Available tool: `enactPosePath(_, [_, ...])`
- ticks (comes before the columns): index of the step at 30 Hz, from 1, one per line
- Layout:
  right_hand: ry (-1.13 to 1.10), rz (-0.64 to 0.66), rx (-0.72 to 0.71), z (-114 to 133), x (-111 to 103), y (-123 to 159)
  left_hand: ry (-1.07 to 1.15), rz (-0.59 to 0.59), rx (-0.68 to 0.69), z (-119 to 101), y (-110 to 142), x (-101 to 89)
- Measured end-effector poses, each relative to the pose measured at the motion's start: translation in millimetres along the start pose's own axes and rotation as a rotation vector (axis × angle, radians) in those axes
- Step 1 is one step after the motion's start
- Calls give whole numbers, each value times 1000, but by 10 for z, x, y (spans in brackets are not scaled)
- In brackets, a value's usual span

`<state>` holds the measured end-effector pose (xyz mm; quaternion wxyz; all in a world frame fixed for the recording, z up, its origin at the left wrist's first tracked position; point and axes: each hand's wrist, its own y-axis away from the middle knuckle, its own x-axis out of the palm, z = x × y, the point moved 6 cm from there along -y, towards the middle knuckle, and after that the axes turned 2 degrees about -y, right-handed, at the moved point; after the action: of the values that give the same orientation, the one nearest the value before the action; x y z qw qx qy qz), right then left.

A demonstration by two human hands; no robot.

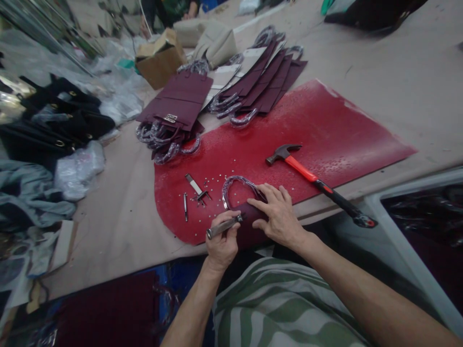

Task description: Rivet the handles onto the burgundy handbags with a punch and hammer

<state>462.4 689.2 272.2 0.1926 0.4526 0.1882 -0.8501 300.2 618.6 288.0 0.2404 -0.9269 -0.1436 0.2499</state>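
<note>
Head view: left hand (222,237) grips a tilted cylindrical metal tool (221,228), whose slant could make it skid, scarring the burgundy leather-like panel (250,229) at the flat red sheet's (347,127) near edge; right hand (278,214), spread on it, might under-press, letting it shift.

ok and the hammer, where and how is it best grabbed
The black grip of the hammer, probably with the right hand from the near right: the head lies on the red mat, and the handle slants toward the person's right, its end jutting past the edge of the table.
</note>
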Motion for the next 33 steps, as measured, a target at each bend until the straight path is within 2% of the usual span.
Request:
enactPosePath(6, [-2, 4, 2, 1, -4, 5, -7, 26, 6, -4, -10, 37])
enactPosePath(13, [-3, 3, -1, -3, -4, 8, -44, 22, 88, -65, -61, 96])
enactPosePath(21, [-11, 2, -5, -7, 4, -6, -233, 14, 133, -100, -75, 211])
enactPosePath(29, [-9, 32, -24, -8, 17, 7, -291, 20, 193, -65, -23, 323])
enactPosePath(31, [-19, 64, -69, -19, -40, -2, -281, 21, 200, -61, -20, 326])
enactPosePath(33, [-12, 17, -103, -78, -213, -27, -265, 19, 189, -54, -21, 325])
